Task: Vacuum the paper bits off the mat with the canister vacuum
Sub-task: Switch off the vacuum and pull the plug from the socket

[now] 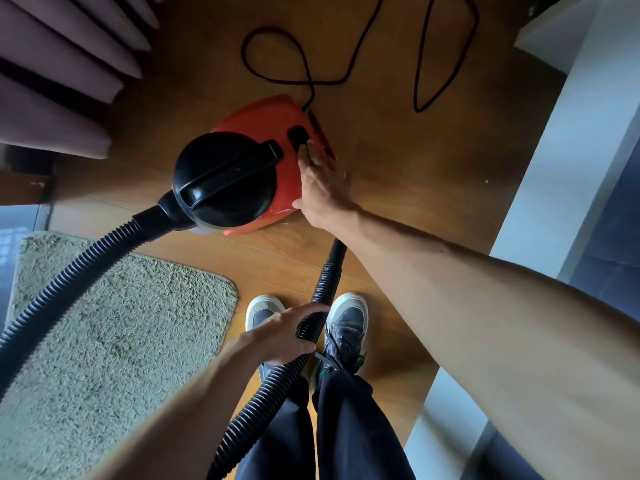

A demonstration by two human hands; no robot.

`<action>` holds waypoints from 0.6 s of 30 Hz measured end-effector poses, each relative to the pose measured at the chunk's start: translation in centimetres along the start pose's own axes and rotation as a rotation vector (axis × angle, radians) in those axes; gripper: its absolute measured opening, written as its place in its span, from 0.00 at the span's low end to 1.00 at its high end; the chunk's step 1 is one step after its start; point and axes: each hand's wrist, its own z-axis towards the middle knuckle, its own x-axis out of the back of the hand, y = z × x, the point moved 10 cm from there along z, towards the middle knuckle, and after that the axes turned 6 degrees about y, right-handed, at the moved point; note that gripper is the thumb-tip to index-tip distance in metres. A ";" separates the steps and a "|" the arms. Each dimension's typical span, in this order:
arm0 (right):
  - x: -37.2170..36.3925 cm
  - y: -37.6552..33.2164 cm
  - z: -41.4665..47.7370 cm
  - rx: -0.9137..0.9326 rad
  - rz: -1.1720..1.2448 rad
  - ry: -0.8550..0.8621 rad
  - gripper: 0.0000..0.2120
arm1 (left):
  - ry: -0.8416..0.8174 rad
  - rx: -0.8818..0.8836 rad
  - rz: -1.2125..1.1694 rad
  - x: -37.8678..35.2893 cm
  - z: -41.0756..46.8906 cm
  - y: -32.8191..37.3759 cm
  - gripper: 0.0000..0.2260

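An orange and black canister vacuum (256, 140) stands on the wooden floor ahead of my feet. My right hand (320, 183) lies flat on its orange top, straight fingers touching the black switch (298, 136). My left hand (280, 336) grips the black ribbed hose (320, 292) near its free end, above my shoes. The hose loops from the vacuum's front, across the shaggy beige mat (114, 327) at lower left, and back up between my legs. I cannot make out paper bits on the mat.
The black power cord (308, 67) lies in loops on the floor behind the vacuum. Mauve curtains (65, 64) hang at upper left. A white furniture edge (547, 188) runs down the right side. My two shoes (346, 327) stand beside the mat's right edge.
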 end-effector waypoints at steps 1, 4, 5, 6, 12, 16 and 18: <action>-0.2 0.1 0.2 0.010 0.001 -0.025 0.46 | 0.003 0.000 -0.004 0.1 0.0 0.0 0.31; 0.3 0.3 -0.1 0.083 0.240 -0.037 0.44 | 0.007 0.001 -0.005 0.2 -0.1 0.0 0.31; 0.6 0.7 -0.6 0.085 0.368 -0.025 0.42 | 0.008 0.000 -0.006 0.2 -0.3 0.1 0.31; 0.6 1.7 -1.4 0.061 0.459 -0.013 0.40 | 0.010 -0.002 -0.006 0.2 -0.3 0.1 0.31; -5.6 10.4 -9.8 -0.343 0.536 -0.106 0.36 | 0.030 -0.035 -0.003 -0.1 -0.3 0.0 0.32; -10.2 10.7 -15.2 -0.419 0.747 -0.345 0.35 | 0.035 -0.055 0.012 -0.8 -0.5 0.0 0.32; -11.0 10.0 -16.6 -0.435 0.880 -0.374 0.33 | 0.044 -0.062 0.021 -1.1 -0.6 0.1 0.32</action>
